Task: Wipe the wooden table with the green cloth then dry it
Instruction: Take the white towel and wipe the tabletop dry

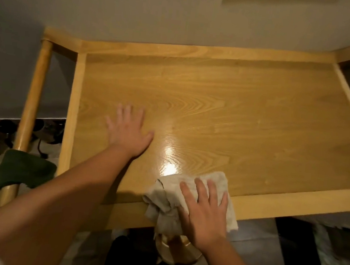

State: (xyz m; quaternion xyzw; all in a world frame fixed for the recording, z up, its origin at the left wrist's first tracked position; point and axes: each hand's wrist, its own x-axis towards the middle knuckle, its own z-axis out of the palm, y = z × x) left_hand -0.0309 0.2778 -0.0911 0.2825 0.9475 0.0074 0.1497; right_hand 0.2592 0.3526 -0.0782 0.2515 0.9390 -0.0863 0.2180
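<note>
The wooden table (247,118) has a raised rim and a glossy grained top with a bright glare near the front. My left hand (129,132) lies flat on the top, left of centre, fingers spread and holding nothing. My right hand (203,214) presses a crumpled beige cloth (169,197) onto the table's front edge; part of that cloth hangs over the rim. The dark green cloth (24,170) is draped over the round wooden rail (33,98) at the table's left side, apart from both hands.
A grey wall (161,11) runs right behind the table. Cables and dark objects (45,133) lie on the floor at the left. A shiny round container (175,252) sits below the front edge. Grey floor tiles (253,261) show under the table.
</note>
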